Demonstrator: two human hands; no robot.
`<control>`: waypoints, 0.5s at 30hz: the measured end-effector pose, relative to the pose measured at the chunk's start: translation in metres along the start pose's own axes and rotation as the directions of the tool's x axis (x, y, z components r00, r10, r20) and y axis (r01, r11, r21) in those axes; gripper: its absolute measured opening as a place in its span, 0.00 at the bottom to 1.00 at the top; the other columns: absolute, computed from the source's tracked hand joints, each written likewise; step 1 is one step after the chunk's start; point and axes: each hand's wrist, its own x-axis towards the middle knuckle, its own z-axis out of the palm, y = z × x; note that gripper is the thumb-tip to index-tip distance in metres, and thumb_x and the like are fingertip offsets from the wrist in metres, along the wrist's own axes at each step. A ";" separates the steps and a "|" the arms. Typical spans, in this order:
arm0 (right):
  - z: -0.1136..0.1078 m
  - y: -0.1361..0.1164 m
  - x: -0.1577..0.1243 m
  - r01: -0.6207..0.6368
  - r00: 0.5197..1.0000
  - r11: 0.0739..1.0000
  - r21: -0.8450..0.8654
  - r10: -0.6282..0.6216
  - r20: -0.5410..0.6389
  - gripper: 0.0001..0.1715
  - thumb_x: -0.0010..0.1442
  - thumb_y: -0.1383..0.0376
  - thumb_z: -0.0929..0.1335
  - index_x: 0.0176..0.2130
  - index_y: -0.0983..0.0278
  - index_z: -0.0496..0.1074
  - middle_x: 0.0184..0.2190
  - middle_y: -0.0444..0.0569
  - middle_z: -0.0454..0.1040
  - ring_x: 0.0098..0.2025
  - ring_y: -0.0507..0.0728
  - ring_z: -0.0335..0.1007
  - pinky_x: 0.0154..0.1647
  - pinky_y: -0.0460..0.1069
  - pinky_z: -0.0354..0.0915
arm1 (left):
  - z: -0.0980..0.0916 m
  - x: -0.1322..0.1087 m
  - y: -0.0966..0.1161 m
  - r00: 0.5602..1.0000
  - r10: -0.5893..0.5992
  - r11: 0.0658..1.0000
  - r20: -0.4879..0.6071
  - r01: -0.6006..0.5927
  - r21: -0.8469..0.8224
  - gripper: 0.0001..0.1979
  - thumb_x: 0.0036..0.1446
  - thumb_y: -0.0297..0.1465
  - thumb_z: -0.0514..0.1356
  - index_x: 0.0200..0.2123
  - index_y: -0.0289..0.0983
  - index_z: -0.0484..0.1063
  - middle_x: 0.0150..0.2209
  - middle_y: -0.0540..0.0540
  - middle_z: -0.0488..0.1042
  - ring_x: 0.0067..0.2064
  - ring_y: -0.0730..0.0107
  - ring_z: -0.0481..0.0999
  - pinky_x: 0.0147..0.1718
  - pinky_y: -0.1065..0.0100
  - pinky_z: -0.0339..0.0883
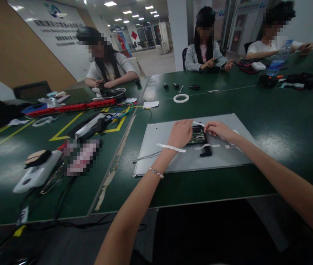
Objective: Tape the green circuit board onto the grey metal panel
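At near side of green counter (272, 106), find grey panel (170, 165) lying flat. At ctr. of panel, note green circuit board (197, 140), partly covered by L hand (182, 132). With fingertips hidden, cannot tell opening or hold of L grip. At upper rt. of board, find R hand (217, 129) w/ thumb & fingers bent in, tips nearly together. Note pale strip (199, 124) running betw. hands to R fingertips; cannot tell whether held in R grip.

Below board, locate blk. part (206, 151), crossed by white tape piece (215, 145). Across L wrist, note wrist strip (173, 148); cannot tell where attached. Further up forearm, see beaded bracelet (155, 172). On L side of panel, see thin grey cable (148, 157).

Beyond panel, find tape roll (180, 101) lying flat, w/ wrench (182, 89) just behind. Far L on counter, find red power strips (73, 108) & white device (36, 173); far R, plastic bottle (278, 62). Across counter, see L co-worker (109, 66), ctr. co-worker (204, 51) & R co-worker (264, 46).
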 end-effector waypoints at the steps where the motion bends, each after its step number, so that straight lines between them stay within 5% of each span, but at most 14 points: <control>1: 0.001 -0.002 0.000 -0.012 1.000 1.000 0.005 0.012 -0.011 0.07 0.48 0.68 0.61 0.28 0.65 0.67 0.23 0.44 0.65 0.23 0.48 0.56 0.25 0.44 0.53 | 0.004 0.003 0.000 0.999 0.030 1.000 0.021 -0.030 0.000 0.18 0.64 0.26 0.47 0.54 0.33 0.67 0.51 0.40 0.74 0.53 0.62 0.71 0.53 0.61 0.60; 15: 0.004 0.010 0.009 -0.020 1.000 0.999 0.025 0.021 -0.023 0.06 0.50 0.66 0.61 0.31 0.64 0.65 0.27 0.46 0.70 0.22 0.47 0.56 0.22 0.44 0.52 | 0.034 0.012 -0.007 0.973 0.058 0.998 0.222 -0.052 -0.034 0.20 0.68 0.33 0.42 0.58 0.37 0.62 0.58 0.40 0.68 0.59 0.61 0.65 0.60 0.50 0.49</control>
